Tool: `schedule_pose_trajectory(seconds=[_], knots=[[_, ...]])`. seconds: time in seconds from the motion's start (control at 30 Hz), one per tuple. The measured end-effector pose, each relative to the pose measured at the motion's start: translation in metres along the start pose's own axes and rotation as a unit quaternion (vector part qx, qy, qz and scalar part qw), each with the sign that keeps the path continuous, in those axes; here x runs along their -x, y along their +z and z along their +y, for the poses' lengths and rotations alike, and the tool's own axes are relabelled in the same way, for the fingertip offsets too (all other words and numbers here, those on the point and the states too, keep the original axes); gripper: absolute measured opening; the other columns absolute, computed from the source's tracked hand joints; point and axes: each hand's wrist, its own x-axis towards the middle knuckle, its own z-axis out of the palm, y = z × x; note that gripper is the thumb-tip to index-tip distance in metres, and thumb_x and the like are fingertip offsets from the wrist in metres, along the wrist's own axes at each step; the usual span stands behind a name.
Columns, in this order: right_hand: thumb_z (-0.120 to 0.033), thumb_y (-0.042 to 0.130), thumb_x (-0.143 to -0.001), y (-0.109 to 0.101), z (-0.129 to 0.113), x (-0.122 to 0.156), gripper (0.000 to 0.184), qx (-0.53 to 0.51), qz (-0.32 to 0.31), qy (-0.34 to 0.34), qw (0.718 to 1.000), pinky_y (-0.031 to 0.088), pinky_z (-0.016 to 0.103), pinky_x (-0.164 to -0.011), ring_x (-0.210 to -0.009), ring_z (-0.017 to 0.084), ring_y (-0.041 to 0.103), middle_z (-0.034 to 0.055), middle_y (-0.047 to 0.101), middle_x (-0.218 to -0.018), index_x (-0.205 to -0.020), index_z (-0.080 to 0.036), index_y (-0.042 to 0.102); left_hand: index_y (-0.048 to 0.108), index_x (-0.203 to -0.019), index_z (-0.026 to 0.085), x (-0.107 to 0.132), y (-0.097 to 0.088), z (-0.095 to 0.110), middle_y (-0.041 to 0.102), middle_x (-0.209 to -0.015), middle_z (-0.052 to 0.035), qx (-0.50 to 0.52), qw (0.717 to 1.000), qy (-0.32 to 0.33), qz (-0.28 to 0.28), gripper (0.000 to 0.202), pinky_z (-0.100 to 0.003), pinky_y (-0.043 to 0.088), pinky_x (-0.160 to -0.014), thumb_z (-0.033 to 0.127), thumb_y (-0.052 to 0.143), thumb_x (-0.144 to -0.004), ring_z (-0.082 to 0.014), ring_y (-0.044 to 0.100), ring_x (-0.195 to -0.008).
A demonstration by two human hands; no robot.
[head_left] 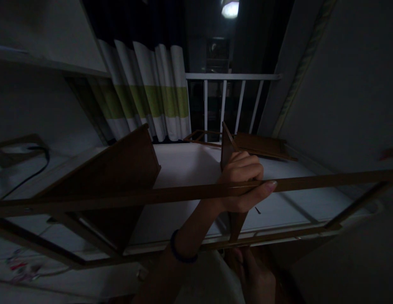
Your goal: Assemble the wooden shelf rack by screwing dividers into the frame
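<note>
A brown wooden frame stands in front of me, its long upper rail (183, 194) crossing the whole view. My left hand (242, 179), with a dark band at the wrist, is closed around this rail where an upright wooden divider (228, 145) meets it. Its thumb lies along the rail and its fingers are bent on the far side. Lower down, my right hand (256, 274) is closed just under the lower rail (278, 234), near the foot of the divider. Darkness hides what its fingers hold. A wide brown panel (120, 164) stands at the left of the frame.
The frame rests on a white surface (183, 164). Loose wooden pieces, including a slatted panel (262, 145) and a thin frame (202, 137), lie by the window railing (232, 77). A striped curtain (148, 93) hangs behind. A black cable (28, 177) lies at left.
</note>
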Motion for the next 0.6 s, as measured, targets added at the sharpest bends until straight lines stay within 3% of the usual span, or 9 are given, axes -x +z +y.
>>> schedule_pose_trajectory(seconds=[0.17, 0.3, 0.47, 0.6], knots=[[-0.038, 0.025, -0.093, 0.0012, 0.0002, -0.001, 0.041, -0.052, -0.027, 0.012, 0.998, 0.033, 0.021, -0.04, -0.045, 0.014, 0.057, 0.0025, 0.062, -0.061, -0.088, -0.017, 0.06, 0.031, -0.055, 0.018, 0.0002, -0.0006, 0.0005, 0.036, -0.058, 0.0027, 0.001, 1.0, -0.001, 0.0, 0.031, -0.031, 0.031, -0.068, 0.034, 0.044, -0.078, -0.0115, 0.037, -0.062], [-0.037, 0.024, -0.092, -0.0018, -0.0018, -0.0041, 0.043, -0.095, -0.068, 0.059, 0.991, 0.039, 0.02, -0.042, -0.052, 0.017, 0.061, 0.0053, 0.065, -0.067, -0.092, -0.016, 0.061, 0.031, -0.055, 0.018, -0.0004, -0.0011, 0.0006, 0.036, -0.057, 0.0027, -0.002, 1.0, -0.002, 0.001, 0.031, -0.031, 0.032, -0.068, 0.034, 0.043, -0.078, -0.0113, 0.037, -0.061], [-0.042, 0.021, -0.09, -0.0031, -0.0008, -0.0024, 0.05, -0.152, -0.118, 0.11, 0.975, 0.046, 0.022, -0.055, -0.069, 0.021, 0.063, 0.0132, 0.065, -0.083, -0.094, -0.014, 0.063, 0.031, -0.054, 0.018, -0.0004, -0.0012, 0.0006, 0.037, -0.057, 0.0025, -0.013, 1.0, -0.006, -0.001, 0.031, -0.031, 0.033, -0.068, 0.035, 0.042, -0.078, -0.0114, 0.039, -0.061], [-0.043, 0.02, -0.09, -0.0005, -0.0006, 0.0002, 0.051, -0.192, -0.143, 0.147, 0.96, 0.046, 0.025, -0.063, -0.071, 0.022, 0.063, 0.0126, 0.065, -0.081, -0.104, -0.013, 0.058, 0.031, -0.054, 0.018, 0.0, -0.0009, 0.0005, 0.037, -0.057, 0.0025, -0.013, 1.0, -0.006, -0.002, 0.031, -0.031, 0.033, -0.068, 0.035, 0.043, -0.077, -0.0115, 0.039, -0.062]])
